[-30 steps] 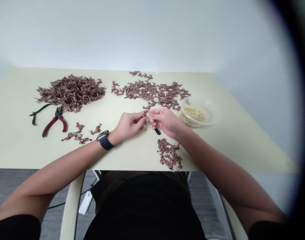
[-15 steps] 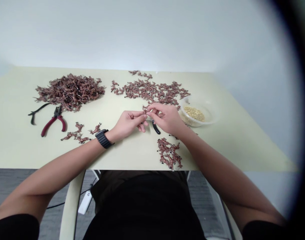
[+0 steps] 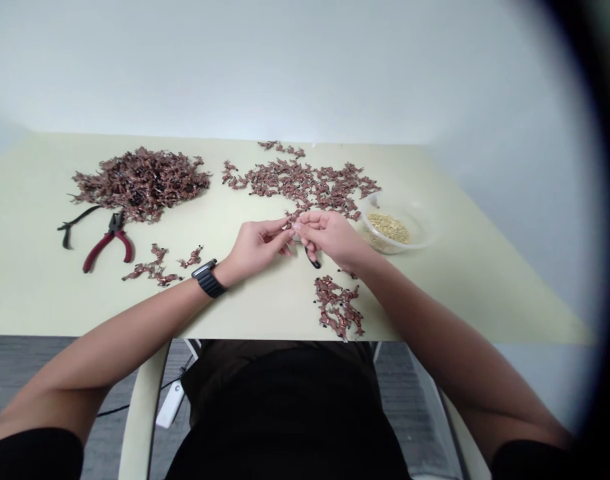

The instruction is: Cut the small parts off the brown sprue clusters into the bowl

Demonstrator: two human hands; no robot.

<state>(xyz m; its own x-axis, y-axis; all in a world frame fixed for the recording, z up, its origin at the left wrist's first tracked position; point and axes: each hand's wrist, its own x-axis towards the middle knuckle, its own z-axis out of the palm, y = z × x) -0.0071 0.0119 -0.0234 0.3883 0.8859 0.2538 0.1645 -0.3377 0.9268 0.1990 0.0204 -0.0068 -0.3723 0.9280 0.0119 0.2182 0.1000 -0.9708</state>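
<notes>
From here, the pliers [image 3: 107,245] at nine o'clock show dark-red grips; the heap [image 3: 142,183] at ten is mottled reddish-brown.

On your table [image 3: 35,293]: parts heap [image 3: 142,183] back left, pliers [image 3: 108,243] in front of it, parts spread [image 3: 305,183] back centre, bowl [image 3: 419,230] to its right, granules [image 3: 389,228] inside, small pile [image 3: 337,308] front right of centre.

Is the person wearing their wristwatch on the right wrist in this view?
No, the black watch sits on the left wrist, and the right wrist is bare.
</notes>
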